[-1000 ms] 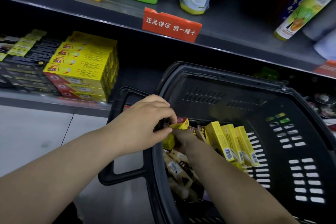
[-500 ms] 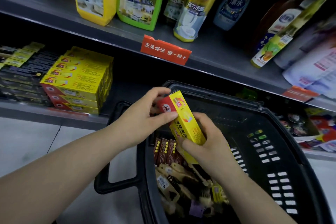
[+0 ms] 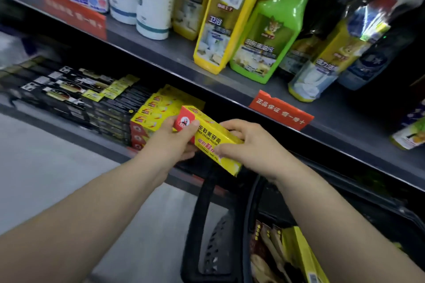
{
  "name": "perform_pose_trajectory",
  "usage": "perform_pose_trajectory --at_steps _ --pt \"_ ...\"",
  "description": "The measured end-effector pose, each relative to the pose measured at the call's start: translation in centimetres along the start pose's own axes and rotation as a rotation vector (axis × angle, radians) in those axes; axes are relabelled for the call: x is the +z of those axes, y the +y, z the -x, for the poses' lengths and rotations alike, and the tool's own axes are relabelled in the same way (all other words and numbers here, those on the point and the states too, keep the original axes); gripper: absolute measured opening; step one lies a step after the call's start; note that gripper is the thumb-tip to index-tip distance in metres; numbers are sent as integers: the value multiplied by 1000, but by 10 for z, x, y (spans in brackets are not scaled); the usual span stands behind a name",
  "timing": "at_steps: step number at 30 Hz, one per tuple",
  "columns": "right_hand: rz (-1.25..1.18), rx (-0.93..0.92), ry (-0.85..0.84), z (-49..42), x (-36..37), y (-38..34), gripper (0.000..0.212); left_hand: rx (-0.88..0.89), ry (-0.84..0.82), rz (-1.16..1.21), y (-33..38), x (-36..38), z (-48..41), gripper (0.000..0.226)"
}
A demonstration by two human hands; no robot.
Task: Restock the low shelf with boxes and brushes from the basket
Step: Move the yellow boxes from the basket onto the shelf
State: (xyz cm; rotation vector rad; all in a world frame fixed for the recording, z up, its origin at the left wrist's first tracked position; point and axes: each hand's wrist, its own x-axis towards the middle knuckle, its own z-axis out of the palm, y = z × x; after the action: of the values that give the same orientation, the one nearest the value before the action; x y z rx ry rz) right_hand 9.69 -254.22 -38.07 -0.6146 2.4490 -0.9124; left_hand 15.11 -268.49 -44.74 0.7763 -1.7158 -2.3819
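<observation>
Fingers of the left hand [image 3: 171,145] and right hand [image 3: 249,145] curl round opposite ends of one yellow box [image 3: 215,142]. Just beyond the fingertips we see the matching stack [image 3: 147,119] on the low shelf [image 3: 69,130]. Below the wrists, the basket [image 3: 202,209] holds more stock, so we judge much remains.

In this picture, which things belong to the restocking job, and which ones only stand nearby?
Part of the job:
- yellow box, gripped by left hand and right hand
- matching yellow stack
- basket, with spare boxes

Only nearby:
- green bottle
- yellow bottle
- red label
- black boxes
</observation>
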Motion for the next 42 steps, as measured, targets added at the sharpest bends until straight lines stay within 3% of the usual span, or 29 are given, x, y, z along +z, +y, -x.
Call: perform_pose_trajectory --at_steps 3,5,8,10,17,24,37,42 --pt "99 -64 0 -53 22 -7 49 -14 200 -136 -5 -21 -13 53" --pt "191 -95 -7 -85 38 -5 53 -71 256 -216 -9 -31 -17 54" --pt "320 -114 -53 -123 63 4 58 -137 218 -280 -15 -39 -18 19" --pt "373 -123 -101 -140 79 11 60 -134 197 -280 -17 -41 -19 12" --pt "453 -122 -29 -160 99 26 62 -200 171 -281 -25 -44 -23 25" --pt "453 -154 -17 -162 104 26 69 -230 108 -334 -26 -38 -23 3" --pt "440 -182 9 -161 110 24 65 -214 78 -330 -25 -32 -23 12" --pt "486 -171 -9 -160 111 24 76 -201 67 -344 -26 -29 -24 16"
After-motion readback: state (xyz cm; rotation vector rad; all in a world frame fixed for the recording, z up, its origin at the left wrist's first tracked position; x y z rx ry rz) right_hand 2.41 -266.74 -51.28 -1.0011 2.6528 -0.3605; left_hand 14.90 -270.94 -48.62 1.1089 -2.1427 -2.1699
